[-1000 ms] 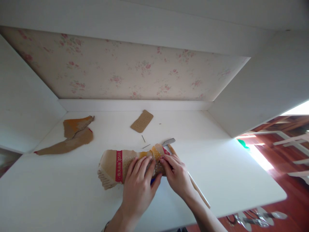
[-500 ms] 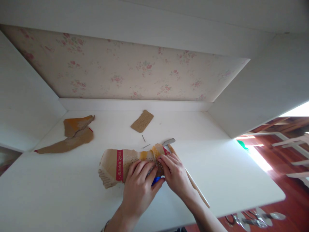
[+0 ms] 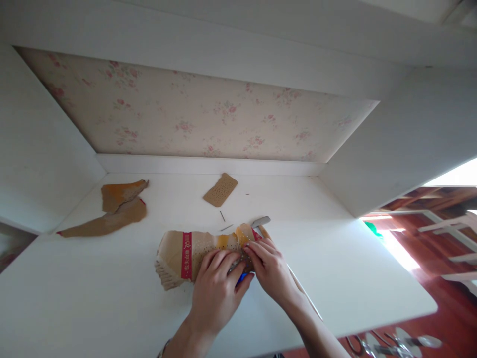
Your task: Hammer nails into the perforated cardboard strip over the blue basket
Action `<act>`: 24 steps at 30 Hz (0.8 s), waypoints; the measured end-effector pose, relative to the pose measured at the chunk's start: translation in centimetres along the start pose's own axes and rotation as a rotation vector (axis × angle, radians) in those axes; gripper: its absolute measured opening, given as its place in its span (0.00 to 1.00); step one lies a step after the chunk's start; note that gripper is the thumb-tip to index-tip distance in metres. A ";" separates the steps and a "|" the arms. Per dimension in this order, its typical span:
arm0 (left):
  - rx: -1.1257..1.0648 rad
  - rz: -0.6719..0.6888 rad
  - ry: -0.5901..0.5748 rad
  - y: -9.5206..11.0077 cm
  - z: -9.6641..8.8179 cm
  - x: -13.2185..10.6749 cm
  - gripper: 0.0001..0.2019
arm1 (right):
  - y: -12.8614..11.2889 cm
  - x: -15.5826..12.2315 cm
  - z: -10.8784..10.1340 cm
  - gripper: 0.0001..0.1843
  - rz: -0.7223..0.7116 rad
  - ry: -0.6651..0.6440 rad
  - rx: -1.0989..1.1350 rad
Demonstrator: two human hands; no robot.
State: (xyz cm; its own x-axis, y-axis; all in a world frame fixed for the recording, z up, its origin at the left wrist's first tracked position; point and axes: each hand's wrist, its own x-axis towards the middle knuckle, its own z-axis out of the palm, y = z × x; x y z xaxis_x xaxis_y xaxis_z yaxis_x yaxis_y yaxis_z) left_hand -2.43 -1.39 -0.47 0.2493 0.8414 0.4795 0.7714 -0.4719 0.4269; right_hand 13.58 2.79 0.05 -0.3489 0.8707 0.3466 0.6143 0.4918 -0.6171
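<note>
A torn piece of cardboard (image 3: 167, 256) with a red printed band, orange patches and many small punched holes lies before me on the white table. My left hand (image 3: 218, 281) curls its fingers over the middle of the cardboard, thumb reaching right. At the cardboard's right end, the fingers and thumb of my right hand (image 3: 270, 266) are pinched together on it. Between the hands shows a bit of a blue object (image 3: 242, 278), mostly hidden. A hammer (image 3: 261, 222) lies partly beneath my right hand and forearm, its grey head beyond the cardboard and its pale wooden handle running toward me.
Two nails, one nail (image 3: 222, 216) and another nail (image 3: 226, 227), lie behind the cardboard. Farther back is a small perforated brown card (image 3: 220, 190). Torn cardboard scraps (image 3: 122, 209) lie at the left. White panels and a floral wall (image 3: 223, 114) enclose the table (image 3: 354, 278).
The view has shifted slightly. Both hands stay on the cardboard in nearly the same place, and less of the blue object shows between them.
</note>
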 end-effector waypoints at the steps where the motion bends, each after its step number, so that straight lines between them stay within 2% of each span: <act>1: -0.005 -0.004 -0.008 0.0 0.0 0.0 0.07 | 0.1 0.0 0.0 0.13 0.001 0.001 0.005; 4: -0.030 -0.029 -0.044 -0.1 -0.2 0.1 0.07 | 0.5 -0.1 0.0 0.09 0.005 0.010 0.024; 9: -0.055 -0.044 -0.090 -0.2 -0.6 0.4 0.07 | 1.1 -0.7 -0.9 0.12 0.062 0.050 0.042; 12: -0.059 -0.054 -0.115 -0.6 -0.7 0.5 0.08 | 2.1 -1.6 -1.8 0.12 0.139 0.087 0.024; 16: -0.056 -0.086 -0.114 -1.2 -0.5 0.9 0.12 | 4.9 -3.6 -2.4 0.16 0.312 0.140 -0.083; 18: -0.047 -0.090 -0.114 -1.4 -0.4 1.2 0.14 | 6.4 -4.8 -2.2 0.19 0.391 0.115 -0.155; 20: -0.048 -0.067 -0.118 -1.5 -0.2 1.6 0.11 | 7.5 -5.8 -1.9 0.21 0.437 0.058 -0.209; 24: -0.072 -0.029 -0.118 -1.6 0.0 2.3 0.08 | 8.4 -6.8 -1.5 0.19 0.469 -0.038 -0.271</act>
State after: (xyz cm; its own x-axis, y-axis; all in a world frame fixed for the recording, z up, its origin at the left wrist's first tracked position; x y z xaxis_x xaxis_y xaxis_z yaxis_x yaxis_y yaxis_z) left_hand -3.11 1.31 -0.03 0.2978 0.8780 0.3749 0.7363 -0.4612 0.4952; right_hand 22.18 0.97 -6.41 -0.0157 0.9987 0.0484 0.8692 0.0375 -0.4931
